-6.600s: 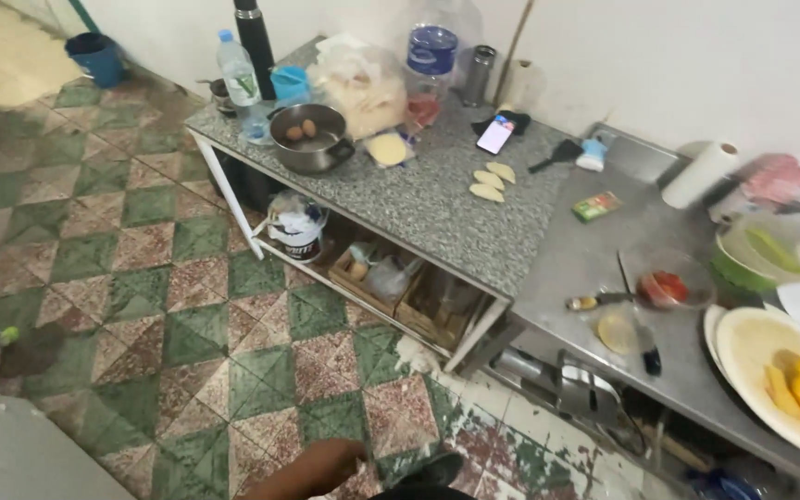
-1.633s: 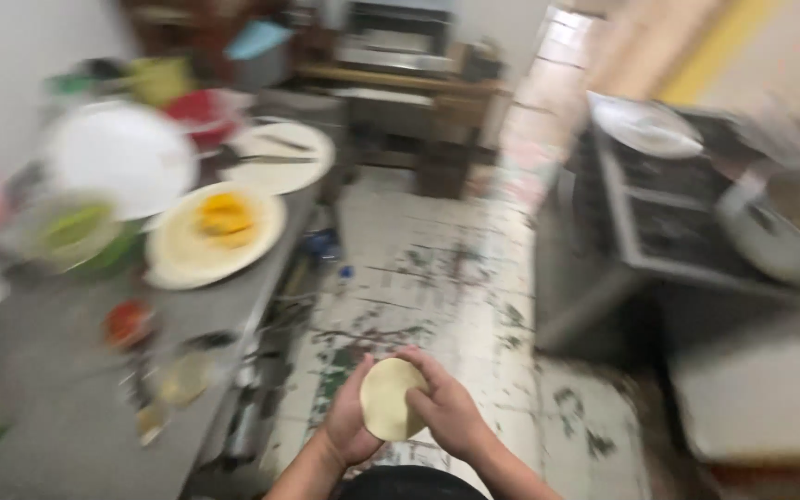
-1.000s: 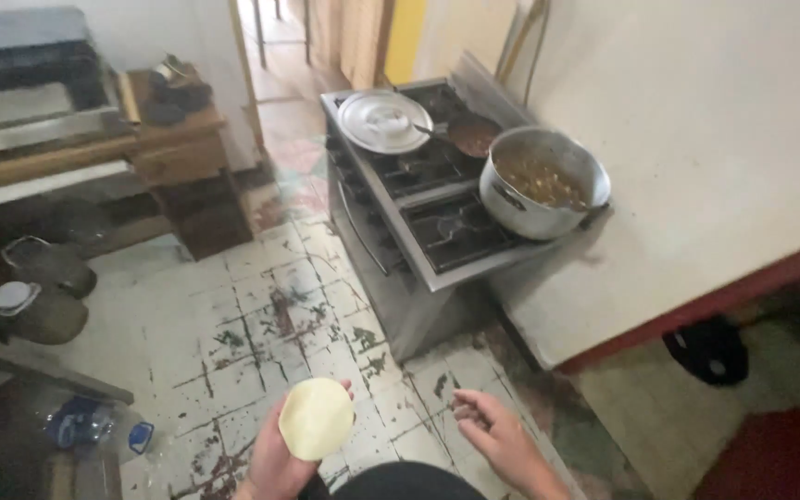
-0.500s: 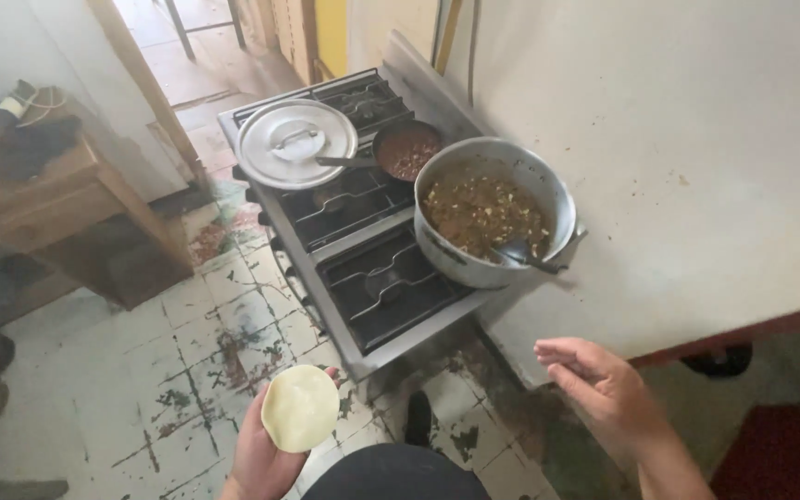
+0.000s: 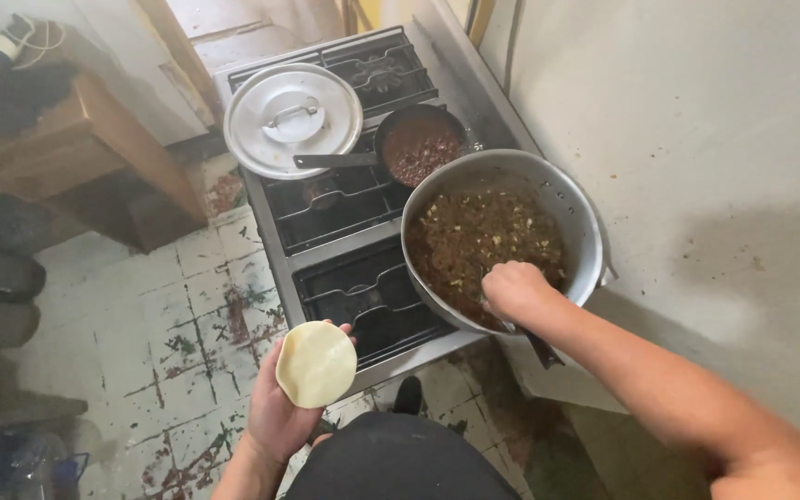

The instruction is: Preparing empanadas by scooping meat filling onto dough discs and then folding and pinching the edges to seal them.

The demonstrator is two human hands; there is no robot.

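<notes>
Both forearms bare, no sleeves in view; left hand [image 5: 281,407] and right hand [image 5: 514,289] bare, no gloves; no rings, watch or bands visible on either wrist; dark, near-black garment [image 5: 398,460] covers the body at the bottom of the view, plain fabric, no print; dark shoe tip [image 5: 408,394] shows just above it.
</notes>
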